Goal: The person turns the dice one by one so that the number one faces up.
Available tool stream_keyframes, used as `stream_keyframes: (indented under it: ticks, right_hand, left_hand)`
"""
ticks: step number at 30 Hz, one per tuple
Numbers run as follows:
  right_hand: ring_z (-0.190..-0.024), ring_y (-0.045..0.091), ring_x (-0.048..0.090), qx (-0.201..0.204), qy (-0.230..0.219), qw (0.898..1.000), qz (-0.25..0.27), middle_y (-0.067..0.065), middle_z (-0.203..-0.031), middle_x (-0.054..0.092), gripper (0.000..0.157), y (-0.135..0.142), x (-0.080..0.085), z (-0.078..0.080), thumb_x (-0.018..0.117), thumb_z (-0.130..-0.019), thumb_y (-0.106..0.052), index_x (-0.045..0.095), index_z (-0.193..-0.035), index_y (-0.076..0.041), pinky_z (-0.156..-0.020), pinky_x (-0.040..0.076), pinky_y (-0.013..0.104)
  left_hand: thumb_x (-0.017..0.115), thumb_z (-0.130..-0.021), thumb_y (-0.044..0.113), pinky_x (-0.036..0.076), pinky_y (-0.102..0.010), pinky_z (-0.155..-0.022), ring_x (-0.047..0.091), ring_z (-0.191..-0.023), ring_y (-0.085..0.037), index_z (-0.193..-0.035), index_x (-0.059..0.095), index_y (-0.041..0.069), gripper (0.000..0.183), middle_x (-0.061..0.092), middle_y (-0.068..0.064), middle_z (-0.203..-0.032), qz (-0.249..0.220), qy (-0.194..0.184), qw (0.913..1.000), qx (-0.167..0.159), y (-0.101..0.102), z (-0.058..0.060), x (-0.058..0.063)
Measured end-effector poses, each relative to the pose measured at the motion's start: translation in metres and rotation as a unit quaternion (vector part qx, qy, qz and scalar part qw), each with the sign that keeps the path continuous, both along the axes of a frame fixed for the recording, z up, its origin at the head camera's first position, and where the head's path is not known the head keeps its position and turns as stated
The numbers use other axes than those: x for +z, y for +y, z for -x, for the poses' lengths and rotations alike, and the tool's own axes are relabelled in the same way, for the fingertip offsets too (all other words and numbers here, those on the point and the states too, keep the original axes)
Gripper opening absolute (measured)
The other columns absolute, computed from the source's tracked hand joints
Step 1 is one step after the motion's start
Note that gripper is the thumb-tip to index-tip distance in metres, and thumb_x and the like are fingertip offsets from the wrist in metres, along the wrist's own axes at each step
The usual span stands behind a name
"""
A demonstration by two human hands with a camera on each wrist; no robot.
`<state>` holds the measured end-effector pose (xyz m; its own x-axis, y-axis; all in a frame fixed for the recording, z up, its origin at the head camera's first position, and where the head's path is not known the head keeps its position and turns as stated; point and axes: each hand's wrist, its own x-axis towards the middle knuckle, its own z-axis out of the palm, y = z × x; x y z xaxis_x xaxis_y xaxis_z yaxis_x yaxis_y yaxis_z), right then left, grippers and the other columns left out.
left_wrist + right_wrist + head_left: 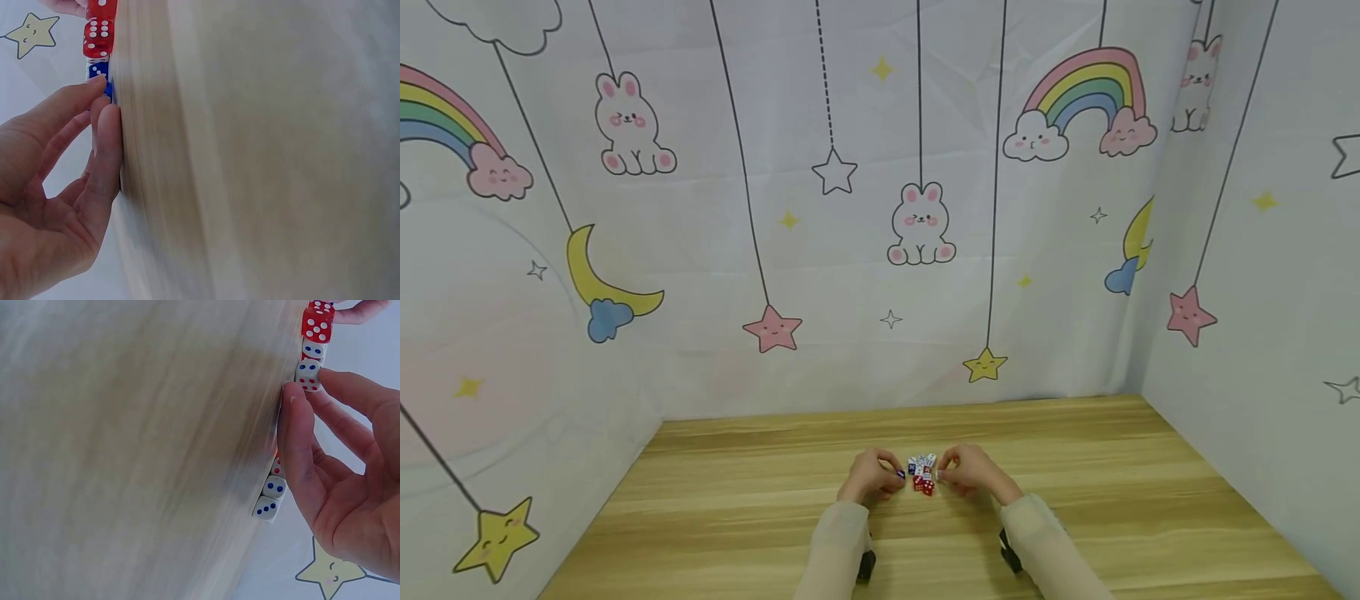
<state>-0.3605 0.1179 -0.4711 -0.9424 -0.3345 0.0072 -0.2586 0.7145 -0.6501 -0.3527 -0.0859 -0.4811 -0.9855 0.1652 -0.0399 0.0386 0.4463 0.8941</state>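
A small cluster of red, white and blue dice [922, 469] lies on the wooden table between the two hands. My left hand [872, 475] pinches a blue die [900, 474] between thumb and fingertips, just left of the cluster; the fingers mostly cover that die in the left wrist view. Opposite it, my right hand [972, 472] holds a white die [308, 375] with blue and red dots by thumb and fingertip. Red dice [100, 34] stand beyond the left fingertips. More white dice [270, 497] sit on the other side of the right hand, partly behind its fingers.
The wood-grain table [737, 517] runs back to a white cloth wall [850, 358] printed with rabbits, stars and rainbows. Similar cloth hangs along both sides. Both forearms in light sleeves [1048, 542] reach in from the front edge, with dark straps at the wrists.
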Motion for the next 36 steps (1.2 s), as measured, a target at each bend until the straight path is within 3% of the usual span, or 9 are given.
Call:
stream_keyframes:
  ticks: [18,29,36]
  right_hand:
    - [-0.039,0.008,0.049,0.000,0.013,1.000,0.015,0.000,-0.050,0.046,0.007,-0.0004,-0.0022,0.0011,0.062,-0.082,-0.011,0.065,-0.079,-0.005,-0.037,0.045,0.024]
    - [-0.040,0.010,0.051,0.003,0.009,1.000,0.015,0.005,-0.053,0.051,0.006,-0.0026,0.0012,0.0007,0.061,-0.082,-0.011,0.065,-0.082,-0.007,-0.038,0.046,0.025]
    - [-0.039,0.008,0.045,0.021,0.013,1.000,0.014,-0.001,-0.046,0.045,0.007,-0.0037,0.0006,0.0016,0.066,-0.078,-0.014,0.065,-0.082,-0.009,-0.037,0.045,0.025]
  left_hand:
    - [0.071,-0.070,0.001,0.050,-0.026,-0.045,0.055,-0.048,-0.011,-0.084,0.065,-0.002,0.015,0.060,-0.004,-0.061,0.011,-0.003,0.9999,-0.001,0.0000,-0.0012,0.0018]
    - [0.071,-0.070,0.001,0.051,-0.027,-0.045,0.057,-0.052,-0.012,-0.083,0.066,-0.002,0.015,0.064,-0.008,-0.062,0.009,-0.003,1.0000,0.003,0.0010,-0.0038,0.0053]
    - [0.072,-0.069,0.000,0.050,-0.027,-0.045,0.057,-0.052,-0.012,-0.081,0.066,-0.001,0.013,0.062,-0.008,-0.062,0.004,-0.005,0.9999,0.008,0.0003,-0.0038,0.0043]
